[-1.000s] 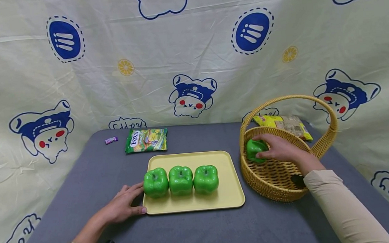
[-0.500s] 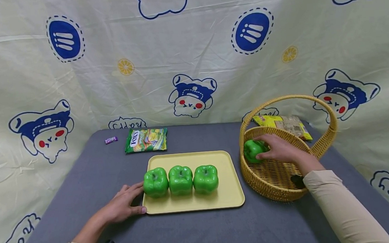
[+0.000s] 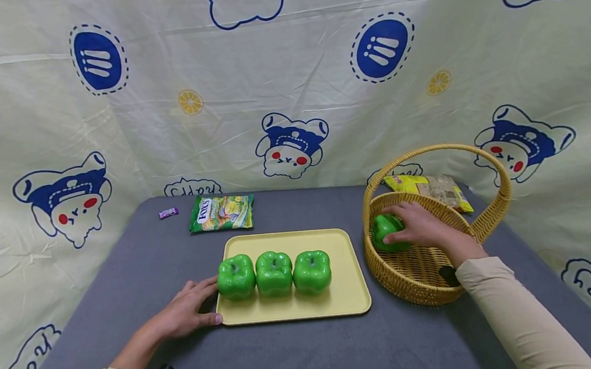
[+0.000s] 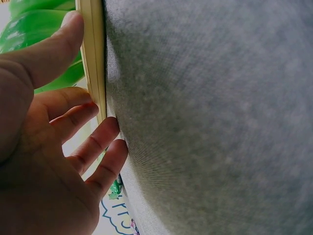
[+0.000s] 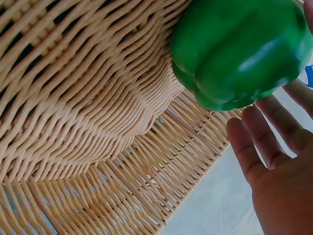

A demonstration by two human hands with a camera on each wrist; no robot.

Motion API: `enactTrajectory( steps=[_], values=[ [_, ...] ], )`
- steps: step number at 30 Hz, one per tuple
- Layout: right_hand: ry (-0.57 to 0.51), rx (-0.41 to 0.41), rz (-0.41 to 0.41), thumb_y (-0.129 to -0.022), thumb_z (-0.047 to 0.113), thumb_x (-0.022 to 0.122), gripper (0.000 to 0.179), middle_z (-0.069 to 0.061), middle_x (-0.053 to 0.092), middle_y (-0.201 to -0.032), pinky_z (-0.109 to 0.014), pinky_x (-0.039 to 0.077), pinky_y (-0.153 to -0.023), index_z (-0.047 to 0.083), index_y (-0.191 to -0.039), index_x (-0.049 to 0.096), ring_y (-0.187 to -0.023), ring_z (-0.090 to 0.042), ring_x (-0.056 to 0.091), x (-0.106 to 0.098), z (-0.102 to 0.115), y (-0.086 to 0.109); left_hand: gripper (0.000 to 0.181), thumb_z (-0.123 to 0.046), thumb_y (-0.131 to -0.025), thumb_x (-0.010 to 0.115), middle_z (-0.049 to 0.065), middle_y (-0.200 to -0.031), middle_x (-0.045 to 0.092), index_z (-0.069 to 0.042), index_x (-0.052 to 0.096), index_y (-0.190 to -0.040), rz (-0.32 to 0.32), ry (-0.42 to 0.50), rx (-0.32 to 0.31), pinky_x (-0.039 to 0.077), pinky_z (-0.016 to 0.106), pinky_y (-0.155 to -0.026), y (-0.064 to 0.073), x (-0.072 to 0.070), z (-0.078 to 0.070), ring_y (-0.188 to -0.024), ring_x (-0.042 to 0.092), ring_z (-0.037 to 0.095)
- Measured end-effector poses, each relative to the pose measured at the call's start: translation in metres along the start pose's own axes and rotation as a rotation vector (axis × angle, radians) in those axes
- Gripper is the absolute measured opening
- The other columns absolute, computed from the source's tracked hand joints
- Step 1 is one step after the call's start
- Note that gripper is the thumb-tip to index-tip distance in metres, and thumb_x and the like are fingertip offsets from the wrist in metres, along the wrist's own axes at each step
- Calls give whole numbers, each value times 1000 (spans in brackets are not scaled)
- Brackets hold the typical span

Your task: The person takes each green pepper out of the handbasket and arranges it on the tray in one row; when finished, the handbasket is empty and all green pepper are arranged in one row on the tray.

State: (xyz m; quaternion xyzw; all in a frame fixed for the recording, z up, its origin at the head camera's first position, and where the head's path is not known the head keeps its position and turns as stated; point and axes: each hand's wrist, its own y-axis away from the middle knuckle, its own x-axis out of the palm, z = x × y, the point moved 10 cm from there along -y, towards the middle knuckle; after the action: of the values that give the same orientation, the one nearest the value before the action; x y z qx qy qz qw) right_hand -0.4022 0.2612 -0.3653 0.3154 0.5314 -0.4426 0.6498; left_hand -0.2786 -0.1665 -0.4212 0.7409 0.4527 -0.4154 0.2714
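Three green bell peppers [image 3: 274, 274] stand in a row on a yellow tray [image 3: 343, 286] in the head view. At the tray's left end my left hand [image 3: 187, 311] touches the rim with fingers loosely spread; the left wrist view shows its thumb [image 4: 66, 41] by the tray edge. Another green bell pepper [image 3: 384, 232] lies inside a wicker basket [image 3: 426, 290]. My right hand [image 3: 420, 226] reaches into the basket and holds this pepper between thumb and fingers. Seen from the right wrist, the pepper [image 5: 239, 54] is close to the woven wall [image 5: 98, 88].
A tall arched handle [image 3: 442, 148] spans the basket. Behind the basket lies a yellow snack bag [image 3: 433, 190]. A green candy bag [image 3: 221, 212] and a small purple wrapped sweet [image 3: 168, 213] lie at the back left of the grey tabletop [image 3: 310, 353].
The pepper in the basket has shifted slightly left, then back right and a little down, turning under my right hand. My left hand and the tray have stayed in place.
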Motion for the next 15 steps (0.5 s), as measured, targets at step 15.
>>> enactTrajectory(
  steps=[15],
  values=[
    [-3,-5,40,-78,43,74,76,-21,51,-132,-51,40,-89,2,-136,46,-115,-35,51,4,4,-1,74,-39,-80,71,12,-147,40,-5,44,-140,6,2,-19,35,40,-86,-1,1,3,-107,41,20]
  ],
)
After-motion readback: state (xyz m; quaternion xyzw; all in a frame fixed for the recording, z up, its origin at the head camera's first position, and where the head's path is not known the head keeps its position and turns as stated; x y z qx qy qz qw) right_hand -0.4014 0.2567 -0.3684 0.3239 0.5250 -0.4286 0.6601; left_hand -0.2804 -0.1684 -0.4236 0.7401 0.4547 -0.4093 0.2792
